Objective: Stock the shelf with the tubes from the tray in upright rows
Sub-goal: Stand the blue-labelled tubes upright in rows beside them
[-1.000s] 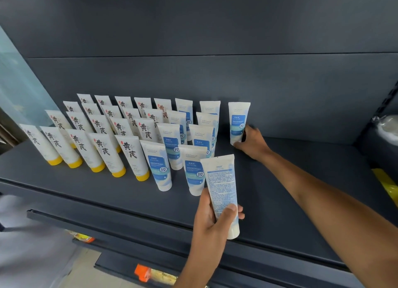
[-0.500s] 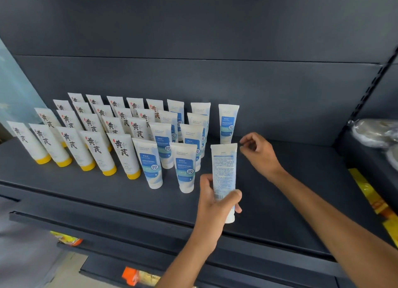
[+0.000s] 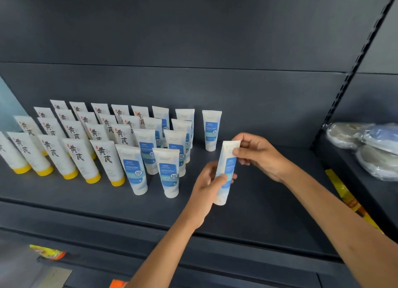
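Note:
Both hands hold one white-and-blue tube (image 3: 226, 171) just above the dark shelf (image 3: 269, 212), cap end down. My left hand (image 3: 210, 186) grips its lower half. My right hand (image 3: 258, 154) pinches its flat top end. To the left stand several upright white-and-blue tubes (image 3: 170, 171) in rows, and a single one (image 3: 211, 129) stands alone at the back. Further left are rows of white tubes with yellow caps (image 3: 81, 160). No tray is in view.
The shelf's back panel (image 3: 258, 104) rises behind the rows. A slotted upright (image 3: 344, 89) divides off the right bay, where plastic-wrapped round packs (image 3: 366, 145) lie. Yellow packets (image 3: 349, 199) show below right. Bare shelf lies right of the held tube.
My right hand left the back tube and came forward to pinch the top of the tube in my left hand. That tube turned, so its blue front label shows.

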